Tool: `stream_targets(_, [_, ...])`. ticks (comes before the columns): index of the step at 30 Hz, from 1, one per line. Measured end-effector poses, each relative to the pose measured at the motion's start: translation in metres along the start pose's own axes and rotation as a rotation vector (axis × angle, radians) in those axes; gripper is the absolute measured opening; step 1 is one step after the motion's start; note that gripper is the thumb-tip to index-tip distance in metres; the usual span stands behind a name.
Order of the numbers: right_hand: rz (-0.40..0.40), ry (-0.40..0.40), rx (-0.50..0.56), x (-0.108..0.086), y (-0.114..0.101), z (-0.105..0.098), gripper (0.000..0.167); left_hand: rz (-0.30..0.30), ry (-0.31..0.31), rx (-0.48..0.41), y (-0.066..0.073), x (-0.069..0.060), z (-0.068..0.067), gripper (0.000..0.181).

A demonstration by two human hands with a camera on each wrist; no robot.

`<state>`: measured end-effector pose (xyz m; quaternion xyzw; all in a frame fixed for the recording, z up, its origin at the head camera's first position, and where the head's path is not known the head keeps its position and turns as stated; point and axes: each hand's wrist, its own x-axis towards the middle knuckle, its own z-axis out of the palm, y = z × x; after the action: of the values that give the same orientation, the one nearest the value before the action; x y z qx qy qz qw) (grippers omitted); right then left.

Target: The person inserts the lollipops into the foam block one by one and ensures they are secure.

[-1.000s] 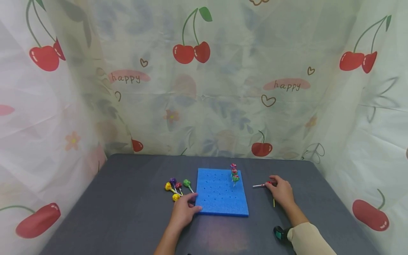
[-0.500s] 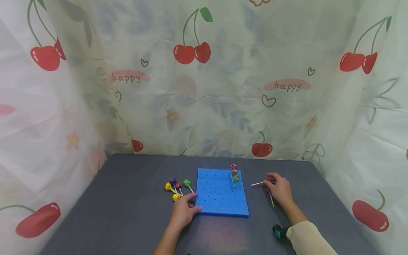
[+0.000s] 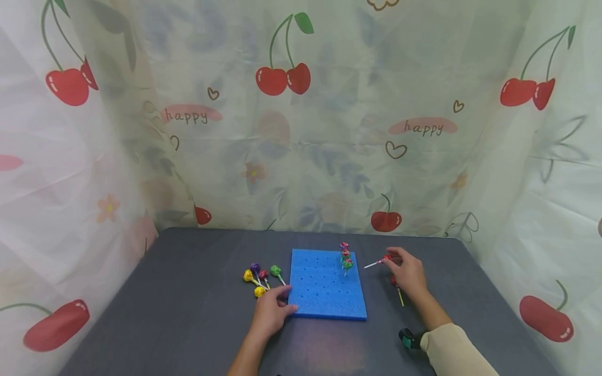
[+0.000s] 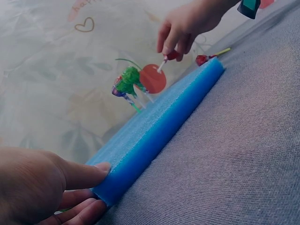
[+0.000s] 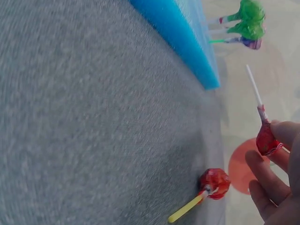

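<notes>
Red lollipop [image 5: 265, 138]: head pinched in our right hand [image 3: 408, 274], right of the blue foam board [image 3: 324, 295]. Left hand [image 3: 270, 313]: gripping the board's left edge; we do well bracing it flat.

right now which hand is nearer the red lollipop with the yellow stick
Right. The right hand is close beside the yellow-stick lollipop, pinching another red lollipop; the left hand is across the blue board, holding its left edge.

A cream sleeve [image 3: 453, 349] meets a black-and-teal wrist device [image 3: 408, 339].
</notes>
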<state>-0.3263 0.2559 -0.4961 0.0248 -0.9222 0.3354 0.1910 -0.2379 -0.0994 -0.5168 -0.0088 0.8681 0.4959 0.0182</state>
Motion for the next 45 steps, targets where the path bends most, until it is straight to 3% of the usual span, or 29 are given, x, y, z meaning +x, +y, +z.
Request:
stream_targets(20, [-0.124,0.013,0.108,-0.006,-0.035,0.003,0.029,0.017,-0.002,-0.001,0.001,-0.002,0.000,0.047])
stream_targets(31, [-0.142,0.008,0.080,-0.017,-0.041,0.013,0.029,0.025,-0.005,0.006,0.000,-0.002,-0.001,0.047])
stream_targets(39, [-0.218,0.058,0.116,-0.027,-0.044,0.022,0.026,0.013,0.001,0.011,0.001,-0.002,-0.001,0.047])
stream_targets(45, [-0.207,0.036,0.119,-0.033,-0.046,0.027,0.026,0.023,0.003,0.014,0.001,-0.003,0.000,0.047])
